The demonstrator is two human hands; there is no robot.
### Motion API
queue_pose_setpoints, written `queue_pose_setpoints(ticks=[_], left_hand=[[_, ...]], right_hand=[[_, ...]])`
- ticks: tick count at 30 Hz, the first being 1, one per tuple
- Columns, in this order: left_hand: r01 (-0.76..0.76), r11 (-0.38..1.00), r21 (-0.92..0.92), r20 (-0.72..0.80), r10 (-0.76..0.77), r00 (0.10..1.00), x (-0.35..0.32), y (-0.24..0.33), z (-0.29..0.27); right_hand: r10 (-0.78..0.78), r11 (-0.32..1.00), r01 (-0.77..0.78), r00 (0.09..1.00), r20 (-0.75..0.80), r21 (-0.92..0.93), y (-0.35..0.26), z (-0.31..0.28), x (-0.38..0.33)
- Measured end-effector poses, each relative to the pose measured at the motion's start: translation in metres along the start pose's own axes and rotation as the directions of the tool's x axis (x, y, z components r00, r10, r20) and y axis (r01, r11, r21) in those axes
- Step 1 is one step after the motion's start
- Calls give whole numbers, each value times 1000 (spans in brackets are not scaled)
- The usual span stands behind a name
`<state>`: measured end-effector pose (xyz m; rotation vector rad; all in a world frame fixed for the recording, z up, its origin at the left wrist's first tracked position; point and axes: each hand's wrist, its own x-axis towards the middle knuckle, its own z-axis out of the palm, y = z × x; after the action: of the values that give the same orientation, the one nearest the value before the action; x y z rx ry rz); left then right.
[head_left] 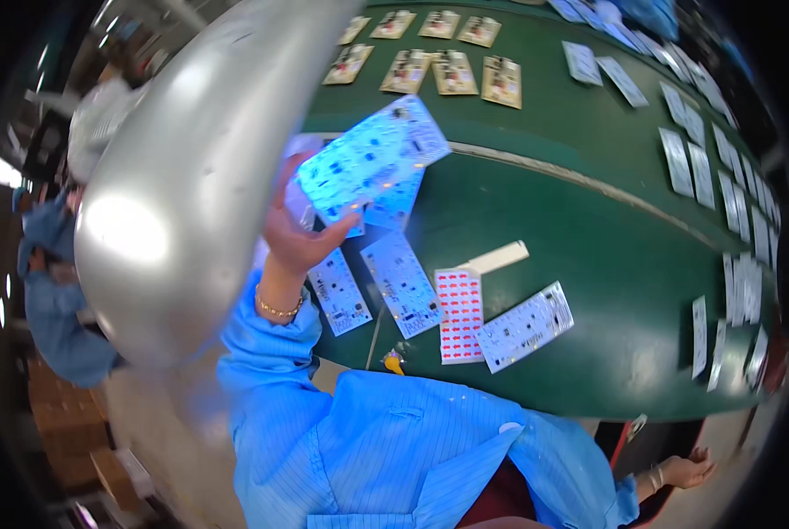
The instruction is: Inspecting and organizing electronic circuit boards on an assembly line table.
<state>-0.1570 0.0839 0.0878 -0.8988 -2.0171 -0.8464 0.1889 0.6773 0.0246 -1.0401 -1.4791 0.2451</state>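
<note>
My left hand [302,225] is raised over the left of the green table, its fingers and thumb closed on the edges of a white circuit board [359,163]. Blue light falls on that board, and small yellow lights glow on it. Beneath it, partly covered, is another blue-lit board [397,204]. Two more white boards, a left one [340,291] and a right one [401,284], lie just below. A sheet of red arrow stickers [460,317] touches a tilted circuit board [527,328]. My right hand [690,469] is low at the far right, off the table, palm up with loosely bent fingers and nothing visible in it.
A big silvery domed housing [183,185] fills the near left. A cream strip [498,257] and a small yellow item [394,361] lie on the table [606,264]. Brown boards [454,72] stand in rows behind; several white boards [677,160] line the right. A blue-sleeved person [55,291] is at left.
</note>
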Motion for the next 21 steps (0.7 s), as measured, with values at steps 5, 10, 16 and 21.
queue_pose_setpoints(ticks=[5, 10, 16, 21], left_hand=[[-95, 995, 18, -161, 96, 982, 2, 2, 3], [-18, 993, -120, -122, 3, 993, 6, 8, 18], [193, 974, 118, 327, -222, 919, 39, 27, 30], [13, 996, 92, 458, -54, 887, 59, 31, 66]], right_hand=[[-85, 927, 111, 993, 86, -359, 207, -80, -28], [403, 524, -89, 902, 154, -847, 325, -146, -83], [375, 683, -80, 892, 254, -726, 296, -90, -87], [290, 901, -37, 792, 537, -432, 226, 89, -149]])
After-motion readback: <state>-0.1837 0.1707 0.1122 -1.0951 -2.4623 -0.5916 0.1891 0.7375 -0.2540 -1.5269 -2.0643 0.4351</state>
